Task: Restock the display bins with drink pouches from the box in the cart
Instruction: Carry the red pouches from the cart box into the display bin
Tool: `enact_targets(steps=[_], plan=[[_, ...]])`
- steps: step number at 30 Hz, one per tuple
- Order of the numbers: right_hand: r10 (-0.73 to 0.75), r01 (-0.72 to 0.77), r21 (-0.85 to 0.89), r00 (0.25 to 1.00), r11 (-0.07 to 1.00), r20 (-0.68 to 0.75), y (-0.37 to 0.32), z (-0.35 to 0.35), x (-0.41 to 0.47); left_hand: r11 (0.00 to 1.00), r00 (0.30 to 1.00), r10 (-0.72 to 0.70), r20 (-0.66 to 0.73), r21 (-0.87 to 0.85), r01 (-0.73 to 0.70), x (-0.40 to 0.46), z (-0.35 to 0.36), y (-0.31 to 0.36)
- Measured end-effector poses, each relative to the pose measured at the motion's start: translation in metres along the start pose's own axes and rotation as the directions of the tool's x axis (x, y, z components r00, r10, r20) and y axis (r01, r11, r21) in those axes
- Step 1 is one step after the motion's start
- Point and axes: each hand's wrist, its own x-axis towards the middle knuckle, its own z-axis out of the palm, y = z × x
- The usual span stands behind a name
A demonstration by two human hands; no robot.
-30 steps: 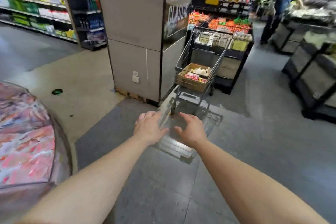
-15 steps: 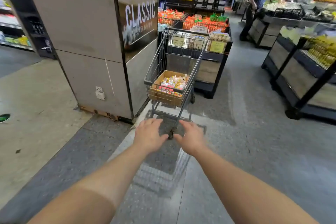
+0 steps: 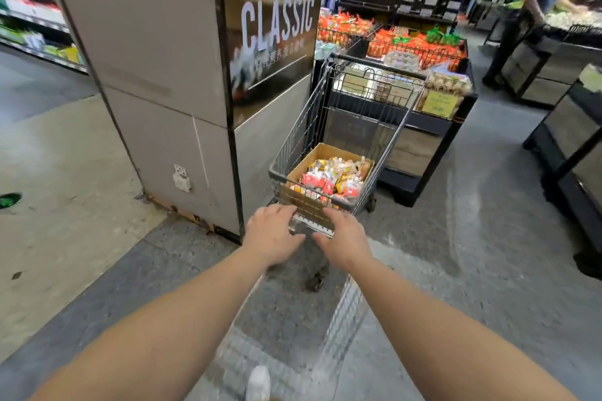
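Reached toward the shopping cart with left hand and right hand, fingers spread wide, holding nothing. Found drink pouches heaped in the cardboard box inside the cart, beside the pillar. Best gripped squarely at the near rim, steered clear of the pillar. Read "CLASSIC" on the pillar sign.

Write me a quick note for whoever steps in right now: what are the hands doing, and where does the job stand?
Left hand and right hand: both open, reaching toward the near end of the cart, holding nothing.
The box sits in the cart, full of drink pouches.
The cart stands beside the pillar, in front of a display stand.
Done: nothing stocked yet.
Left: take pouches and fill the bins.
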Motion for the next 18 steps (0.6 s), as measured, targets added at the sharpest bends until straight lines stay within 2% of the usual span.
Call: enact_targets(steps=[6,11,18], plan=[[0.107,-0.107,0.007,0.994,0.994,-0.035,0.002,-0.022,0.133,0.993,0.997,0.071,0.011,0.095,-0.072,0.143,-0.016,-0.01],[0.235,-0.232,0.056,0.971,0.971,-0.039,0.023,-0.033,0.211,0.989,0.993,0.099,0.061,0.108,-0.105,0.237,-0.012,-0.006],[0.362,-0.364,0.11,0.931,0.925,0.039,0.081,-0.033,0.324,0.997,0.983,0.014,0.182,0.076,-0.029,0.35,0.03,0.0]])
